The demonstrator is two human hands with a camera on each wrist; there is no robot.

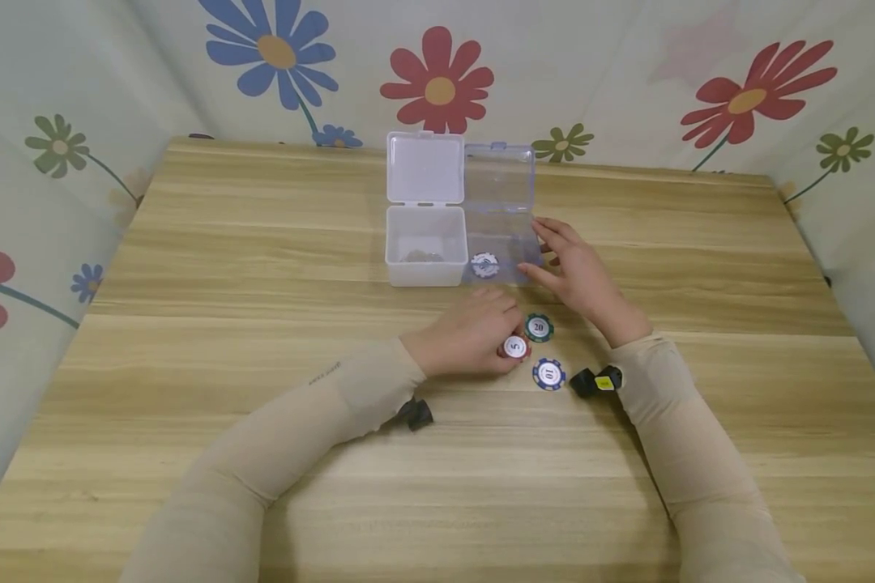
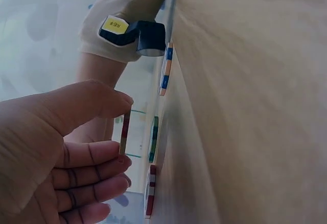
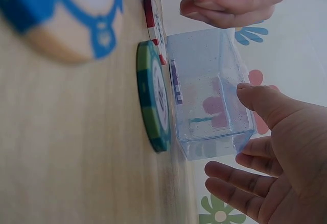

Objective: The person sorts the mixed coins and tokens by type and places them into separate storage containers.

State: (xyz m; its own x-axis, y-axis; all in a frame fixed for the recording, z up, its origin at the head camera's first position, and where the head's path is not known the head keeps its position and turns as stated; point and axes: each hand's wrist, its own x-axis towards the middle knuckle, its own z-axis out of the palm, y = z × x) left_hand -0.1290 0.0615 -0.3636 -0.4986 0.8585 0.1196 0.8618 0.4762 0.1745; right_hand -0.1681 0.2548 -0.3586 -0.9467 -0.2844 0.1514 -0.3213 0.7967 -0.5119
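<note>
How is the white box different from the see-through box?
The white box is milky; the see-through box is clear and bluish. The white box stands on the left, the see-through box on the right. The right hand touches the see-through box, not the white box. Both have open lids.

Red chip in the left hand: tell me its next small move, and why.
Probably move the red chip over the clear box: the left hand pinches it outside the box, the lid stands open, one white-faced chip lies inside, and the right hand grips the side.
</note>
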